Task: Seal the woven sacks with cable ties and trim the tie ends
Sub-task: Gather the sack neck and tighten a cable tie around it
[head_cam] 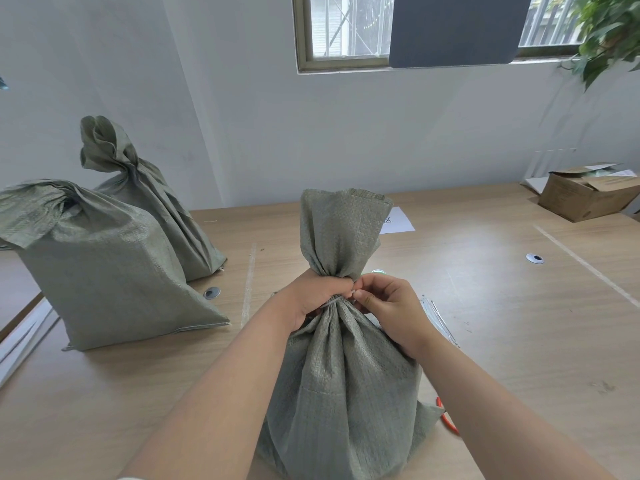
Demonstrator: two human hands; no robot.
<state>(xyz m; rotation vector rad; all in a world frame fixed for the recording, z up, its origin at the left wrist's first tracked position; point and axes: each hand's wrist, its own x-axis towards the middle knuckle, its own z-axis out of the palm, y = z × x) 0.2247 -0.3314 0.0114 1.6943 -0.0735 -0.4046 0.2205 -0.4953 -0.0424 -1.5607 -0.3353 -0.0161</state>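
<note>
At the near middle of the table (502, 323), one sack (343, 382), upright: my left grip (311, 299) curled round its gathered neck, my right grip (384, 306) pinching the cable tie (334, 302) looped there. Risk, I judge: left slackens before the tie locks, neck spreads, loop slips.

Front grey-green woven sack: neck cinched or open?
Cinched: left hand grips the bunched sack neck, pale cable tie circles it, right hand pinches the tie. Locked: cannot tell.

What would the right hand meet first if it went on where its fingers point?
The right hand would likely meet the neck of the front sack at the cable tie; the left hand grips just beyond.
</note>
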